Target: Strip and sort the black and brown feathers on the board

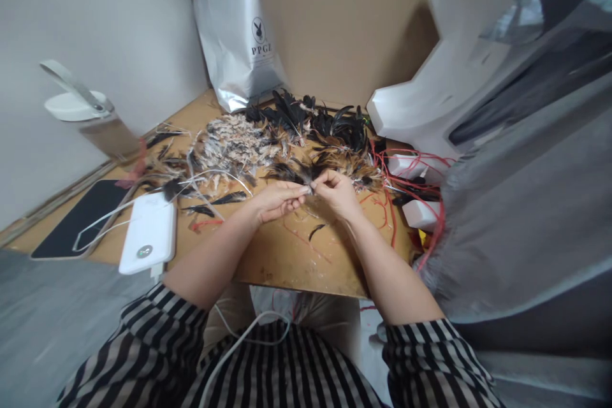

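Left hand [282,199]: here it is, thumb and fingers pinched at the base of a dark feather tuft [302,171].
Right hand [337,191]: meeting it at the same spot, fingertips closed, likely steadying the quills while the plumes fan free; too small to tell what binds them.
Bench [287,261]: tuft just above it, near the edge, within easy reach.
Feather piles: fluffy heap [229,143] and black plumes [287,111] just beyond, seemingly grouped by kind.
Flanks: white power bank [148,229] left, red cords [393,223] right, leaving working room between.

Glossy foil-like bag [235,38], smooth plastic power bank [149,227], rough-textured feathers [232,143].
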A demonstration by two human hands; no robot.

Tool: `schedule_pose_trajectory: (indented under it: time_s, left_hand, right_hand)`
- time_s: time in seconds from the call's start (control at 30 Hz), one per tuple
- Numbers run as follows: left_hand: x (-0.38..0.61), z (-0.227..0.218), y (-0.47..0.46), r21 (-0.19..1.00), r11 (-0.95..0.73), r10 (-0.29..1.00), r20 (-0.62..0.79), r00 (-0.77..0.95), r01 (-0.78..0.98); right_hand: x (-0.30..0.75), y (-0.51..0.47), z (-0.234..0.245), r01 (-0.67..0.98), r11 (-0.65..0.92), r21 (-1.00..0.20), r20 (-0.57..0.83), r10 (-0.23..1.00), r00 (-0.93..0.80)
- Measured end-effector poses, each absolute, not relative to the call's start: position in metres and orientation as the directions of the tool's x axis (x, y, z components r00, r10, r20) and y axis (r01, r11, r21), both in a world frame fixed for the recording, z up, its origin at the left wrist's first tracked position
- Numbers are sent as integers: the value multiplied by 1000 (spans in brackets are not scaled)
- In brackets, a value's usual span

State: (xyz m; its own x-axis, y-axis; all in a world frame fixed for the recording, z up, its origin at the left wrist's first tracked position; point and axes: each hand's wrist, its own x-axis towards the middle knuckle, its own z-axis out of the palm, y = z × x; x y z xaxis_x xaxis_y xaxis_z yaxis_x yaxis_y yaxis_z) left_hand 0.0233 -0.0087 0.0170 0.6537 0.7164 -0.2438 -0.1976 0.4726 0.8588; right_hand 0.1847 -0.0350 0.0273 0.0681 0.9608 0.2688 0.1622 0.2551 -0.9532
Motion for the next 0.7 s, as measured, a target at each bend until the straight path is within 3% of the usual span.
schedule_pose_trajectory:
  time_s: [0.17,0.3,0.53,0.7]
  left_hand:
    - [15,20,-5,973,228,809,-210,549,36]
    - [11,20,-3,983,157,800,-181,572,92]
    - [14,15,0,934,329,801,-199,565,-137]
    - [19,14,-2,900,339,824,-143,548,-274]
  right_hand:
    - [181,-34,23,188,156,-970,177,979,102]
    - [179,-32,16,198,70,-978,100,984,148]
    - [177,-31,12,90,-5,-996,9,988,155]
    - [175,-31,11,-24,-16,-1000,-19,992,126]
